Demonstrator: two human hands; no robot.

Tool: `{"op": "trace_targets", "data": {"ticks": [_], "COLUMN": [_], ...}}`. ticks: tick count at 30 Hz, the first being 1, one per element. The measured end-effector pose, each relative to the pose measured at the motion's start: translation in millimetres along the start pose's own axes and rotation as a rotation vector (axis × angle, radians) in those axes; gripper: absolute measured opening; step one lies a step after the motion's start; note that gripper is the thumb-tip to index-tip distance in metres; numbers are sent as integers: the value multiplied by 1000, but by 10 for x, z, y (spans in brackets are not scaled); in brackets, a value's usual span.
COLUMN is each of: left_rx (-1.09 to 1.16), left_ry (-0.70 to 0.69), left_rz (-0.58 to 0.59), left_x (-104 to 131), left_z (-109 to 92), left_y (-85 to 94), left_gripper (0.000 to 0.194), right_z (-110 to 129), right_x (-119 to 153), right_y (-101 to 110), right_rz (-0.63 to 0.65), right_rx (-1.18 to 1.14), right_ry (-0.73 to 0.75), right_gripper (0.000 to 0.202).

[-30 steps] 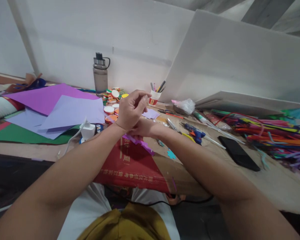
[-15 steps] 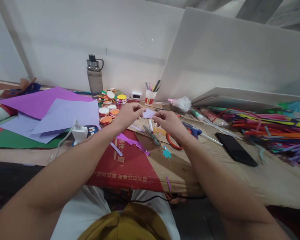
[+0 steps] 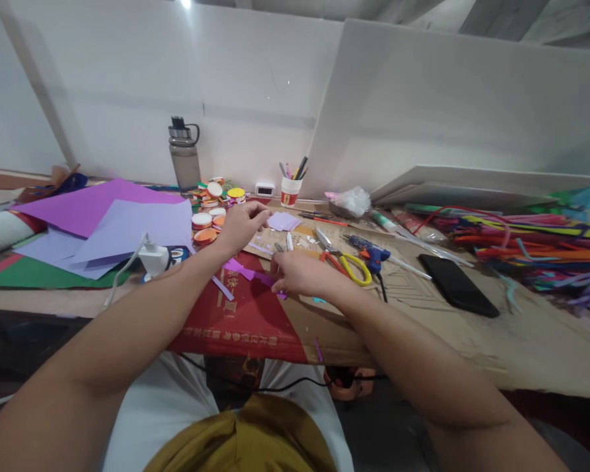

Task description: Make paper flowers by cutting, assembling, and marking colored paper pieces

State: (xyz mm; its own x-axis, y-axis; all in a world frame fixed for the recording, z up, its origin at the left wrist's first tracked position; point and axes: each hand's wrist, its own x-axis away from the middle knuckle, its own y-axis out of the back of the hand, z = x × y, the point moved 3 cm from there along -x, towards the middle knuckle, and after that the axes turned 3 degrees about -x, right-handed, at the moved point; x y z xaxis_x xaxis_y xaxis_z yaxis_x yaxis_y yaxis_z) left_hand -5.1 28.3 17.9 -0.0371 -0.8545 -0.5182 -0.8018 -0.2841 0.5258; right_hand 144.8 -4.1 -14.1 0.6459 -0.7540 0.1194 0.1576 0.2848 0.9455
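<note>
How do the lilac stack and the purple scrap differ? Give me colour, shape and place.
Colour: the lilac stack is pale, the purple scrap more vivid.
Shape: the stack is a compact pile, the scrap a long, jagged strip.
Place: the stack lies by the left hand; the scrap is partly hidden by the right hand.
Both look like cut paper.

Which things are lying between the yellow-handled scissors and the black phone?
In the head view, the blue glue gun and a white stick lie between the scissors and the phone.
</note>
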Motion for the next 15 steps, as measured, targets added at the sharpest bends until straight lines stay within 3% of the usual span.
{"op": "trace_targets", "data": {"ticks": [15], "left_rx": [-58], "left_ry": [-78], "left_rz": [39], "left_x": [55], "left_z": [-13], "left_y": [-104], "left_gripper": [23], "right_z": [11], "right_x": [31], "right_y": [64], "right_rz": [104], "right_rx": [20], "right_ry": [47], "right_gripper": [18]}}
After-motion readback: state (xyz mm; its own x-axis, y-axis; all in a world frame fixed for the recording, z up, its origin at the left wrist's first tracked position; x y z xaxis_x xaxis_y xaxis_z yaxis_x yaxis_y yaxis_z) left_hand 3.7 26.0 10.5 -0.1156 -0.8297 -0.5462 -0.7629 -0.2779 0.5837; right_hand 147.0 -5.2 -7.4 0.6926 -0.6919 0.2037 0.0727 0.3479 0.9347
